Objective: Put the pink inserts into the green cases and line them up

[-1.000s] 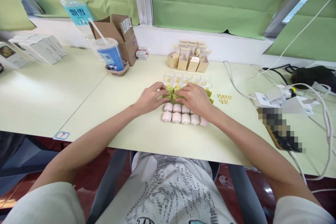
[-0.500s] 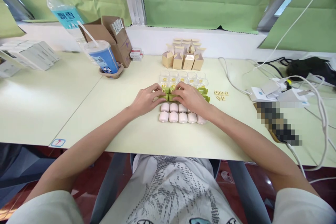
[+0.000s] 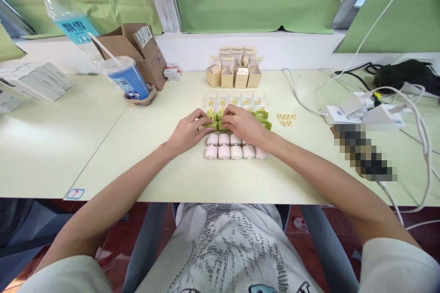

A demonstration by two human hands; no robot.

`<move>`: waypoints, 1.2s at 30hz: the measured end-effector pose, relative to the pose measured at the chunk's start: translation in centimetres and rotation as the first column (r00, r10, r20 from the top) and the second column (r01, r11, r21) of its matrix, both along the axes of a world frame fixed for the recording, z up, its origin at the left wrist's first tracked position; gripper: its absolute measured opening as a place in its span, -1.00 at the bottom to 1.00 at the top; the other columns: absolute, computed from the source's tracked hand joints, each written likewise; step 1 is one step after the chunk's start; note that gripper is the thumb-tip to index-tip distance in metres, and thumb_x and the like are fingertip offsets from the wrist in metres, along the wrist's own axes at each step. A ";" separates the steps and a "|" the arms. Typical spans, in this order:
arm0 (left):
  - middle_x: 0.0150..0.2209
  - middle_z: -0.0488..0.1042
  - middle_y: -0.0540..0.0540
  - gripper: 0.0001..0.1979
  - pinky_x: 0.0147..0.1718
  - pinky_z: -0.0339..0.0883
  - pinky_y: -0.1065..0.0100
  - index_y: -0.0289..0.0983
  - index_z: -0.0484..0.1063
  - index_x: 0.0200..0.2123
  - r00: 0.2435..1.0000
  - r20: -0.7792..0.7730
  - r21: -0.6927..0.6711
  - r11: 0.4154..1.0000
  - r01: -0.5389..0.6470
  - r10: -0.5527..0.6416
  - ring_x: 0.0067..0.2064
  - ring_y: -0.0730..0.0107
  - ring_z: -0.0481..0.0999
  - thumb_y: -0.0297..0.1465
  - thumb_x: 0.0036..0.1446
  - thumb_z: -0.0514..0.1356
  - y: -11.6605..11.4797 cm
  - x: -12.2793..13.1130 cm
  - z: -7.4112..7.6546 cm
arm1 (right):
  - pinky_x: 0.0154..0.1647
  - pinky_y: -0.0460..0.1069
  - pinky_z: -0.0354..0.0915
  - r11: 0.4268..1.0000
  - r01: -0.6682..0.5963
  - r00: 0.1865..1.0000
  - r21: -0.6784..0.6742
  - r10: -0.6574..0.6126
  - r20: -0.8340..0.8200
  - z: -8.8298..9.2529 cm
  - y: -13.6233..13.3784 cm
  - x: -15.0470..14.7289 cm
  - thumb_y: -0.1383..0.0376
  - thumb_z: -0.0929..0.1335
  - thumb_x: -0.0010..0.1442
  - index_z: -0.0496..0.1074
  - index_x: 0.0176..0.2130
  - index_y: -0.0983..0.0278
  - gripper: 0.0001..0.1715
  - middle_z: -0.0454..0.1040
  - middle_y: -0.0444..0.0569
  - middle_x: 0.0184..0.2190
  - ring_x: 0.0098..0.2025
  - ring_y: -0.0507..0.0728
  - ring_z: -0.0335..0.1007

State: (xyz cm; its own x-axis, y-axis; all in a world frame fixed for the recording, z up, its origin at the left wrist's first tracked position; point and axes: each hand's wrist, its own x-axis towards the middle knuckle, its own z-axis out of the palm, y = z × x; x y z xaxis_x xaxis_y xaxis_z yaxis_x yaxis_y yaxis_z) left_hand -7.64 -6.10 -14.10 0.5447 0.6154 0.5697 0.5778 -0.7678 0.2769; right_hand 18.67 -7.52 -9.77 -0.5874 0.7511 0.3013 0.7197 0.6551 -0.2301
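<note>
My left hand (image 3: 188,129) and my right hand (image 3: 243,124) meet over a row of small green cases (image 3: 264,119) at the middle of the pale table (image 3: 137,146). The fingertips of both hands pinch the same green case (image 3: 216,123) at the row's left end. Just in front of the hands lie two rows of pink cases (image 3: 225,151). Behind the hands stands a row of clear plastic cups (image 3: 237,98) with yellow bits inside. Part of the green row is hidden under my right hand.
Small tan cartons (image 3: 233,73) stand near the wall. A blue cup with a straw (image 3: 125,78), a water bottle (image 3: 68,23) and a cardboard box (image 3: 140,50) sit at the back left. White boxes (image 3: 37,80) lie far left. Loose yellow pieces (image 3: 286,119), cables and chargers (image 3: 371,112) lie right.
Both hands stay on the green cases with only small finger shifts. The camera has tilted, so everything sits slightly lower and further left in the view.
</note>
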 end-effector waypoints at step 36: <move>0.30 0.62 -0.36 -0.52 0.46 0.46 -0.08 -0.20 0.46 0.20 0.653 0.642 -0.669 0.710 0.219 0.403 0.45 0.05 0.59 -0.01 0.42 0.26 8.8 -0.1 -2.0 | 0.14 0.19 0.38 0.650 0.713 0.662 -0.261 -0.748 -0.054 3.8 5.0 18.8 0.41 0.39 0.32 0.73 0.06 0.30 -0.60 0.73 0.26 -0.02 -0.03 0.34 0.58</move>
State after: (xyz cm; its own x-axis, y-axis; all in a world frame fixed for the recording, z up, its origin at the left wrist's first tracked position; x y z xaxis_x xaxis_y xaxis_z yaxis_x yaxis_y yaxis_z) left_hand -7.75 2.72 -16.06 0.0773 0.9854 0.1519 0.0083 -0.1530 0.9882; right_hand 37.44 -2.49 -6.01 0.2163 0.9682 0.1257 0.8907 -0.1430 -0.4316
